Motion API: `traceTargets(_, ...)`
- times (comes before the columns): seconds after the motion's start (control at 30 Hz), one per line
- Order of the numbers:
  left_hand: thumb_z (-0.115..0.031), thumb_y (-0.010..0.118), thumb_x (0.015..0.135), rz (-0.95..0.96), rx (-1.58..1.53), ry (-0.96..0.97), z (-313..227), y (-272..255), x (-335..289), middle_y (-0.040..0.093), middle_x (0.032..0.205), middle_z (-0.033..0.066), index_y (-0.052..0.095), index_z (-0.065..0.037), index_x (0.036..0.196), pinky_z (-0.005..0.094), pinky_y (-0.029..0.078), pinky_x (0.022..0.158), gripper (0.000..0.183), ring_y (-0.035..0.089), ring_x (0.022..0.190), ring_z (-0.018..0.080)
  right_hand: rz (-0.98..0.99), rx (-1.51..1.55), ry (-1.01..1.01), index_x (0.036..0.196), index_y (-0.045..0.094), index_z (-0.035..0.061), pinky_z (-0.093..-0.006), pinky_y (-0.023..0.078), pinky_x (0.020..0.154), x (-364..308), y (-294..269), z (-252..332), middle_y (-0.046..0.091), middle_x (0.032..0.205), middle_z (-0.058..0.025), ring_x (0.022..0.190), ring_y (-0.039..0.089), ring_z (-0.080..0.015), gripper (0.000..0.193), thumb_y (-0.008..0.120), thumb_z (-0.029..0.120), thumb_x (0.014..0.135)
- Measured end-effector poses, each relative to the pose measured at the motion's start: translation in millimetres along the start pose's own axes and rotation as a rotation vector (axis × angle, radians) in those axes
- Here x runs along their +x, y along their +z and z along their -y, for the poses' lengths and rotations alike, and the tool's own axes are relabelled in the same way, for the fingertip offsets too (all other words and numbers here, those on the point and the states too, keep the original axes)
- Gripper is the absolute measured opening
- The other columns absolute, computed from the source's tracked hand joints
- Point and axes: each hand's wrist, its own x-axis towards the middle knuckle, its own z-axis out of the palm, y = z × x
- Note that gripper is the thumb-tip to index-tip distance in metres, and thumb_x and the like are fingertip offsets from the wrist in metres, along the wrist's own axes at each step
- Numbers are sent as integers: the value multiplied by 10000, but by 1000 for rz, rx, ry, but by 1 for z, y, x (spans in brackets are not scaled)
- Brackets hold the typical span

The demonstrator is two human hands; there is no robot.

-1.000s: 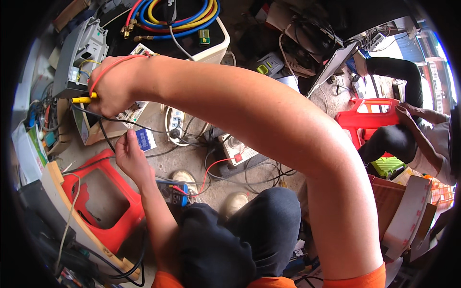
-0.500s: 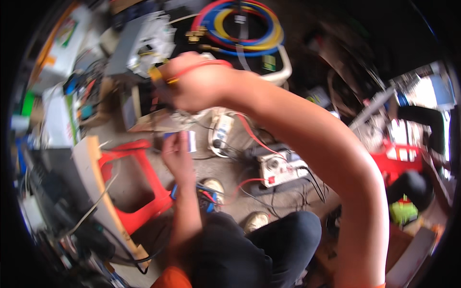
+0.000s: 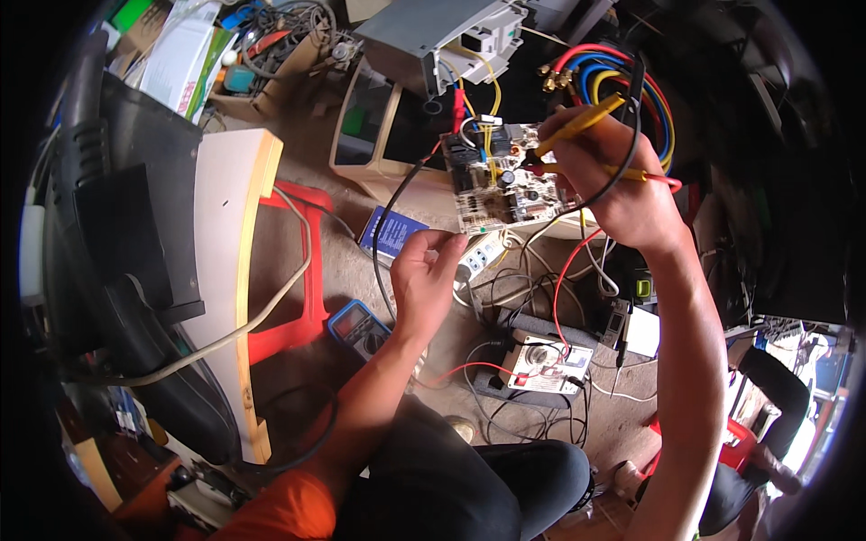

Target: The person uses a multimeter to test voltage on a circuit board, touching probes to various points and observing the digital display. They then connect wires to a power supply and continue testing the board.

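A bare circuit board (image 3: 492,194) with black components and a yellow wire is tilted up in front of me. My left hand (image 3: 426,281) pinches its lower left corner between thumb and fingers. My right hand (image 3: 613,171) holds two yellow test probes (image 3: 586,122) crosswise, their tips close together over the board's upper right; whether they touch it I cannot tell. One probe has a black lead, the other a red one. A red clip (image 3: 458,110) on a wire sits at the board's upper left. Above it stands a grey housing (image 3: 406,41) with wires hanging out.
A blue-edged multimeter (image 3: 359,326) lies on the floor near a red stool (image 3: 311,270). A white tester box (image 3: 548,361) with a dial trails tangled cables. Coiled hoses (image 3: 663,117), a white power strip (image 3: 478,260) and a blue box (image 3: 394,233) lie around. Another person's dark-clad leg (image 3: 776,397) shows at right.
My right hand has come back from the far left to the board with the probes. My left hand now grips the board's corner. The view has shifted.
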Motion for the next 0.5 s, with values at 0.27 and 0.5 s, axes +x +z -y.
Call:
traceTargets(0.27, -193, 742, 964, -12, -1, 37, -3, 2, 1, 664, 773, -11, 694, 14, 964, 206, 373, 538, 212, 460, 604, 12, -3, -70, -5, 1049, 654, -7, -323, 526, 671, 6, 25, -1, 681, 830, -111, 730, 665, -197, 162, 622, 10, 891)
traceTargets(0.5, -198, 747, 959, -1, 44, 7, 0, -1, 3, 688, 792, 5, 700, 8, 968, 214, 412, 556, 211, 498, 617, 25, 20, -158, -52, 1035, 654, -4, -350, 512, 671, 9, 29, -3, 660, 820, -122, 718, 643, -229, 168, 624, 21, 871)
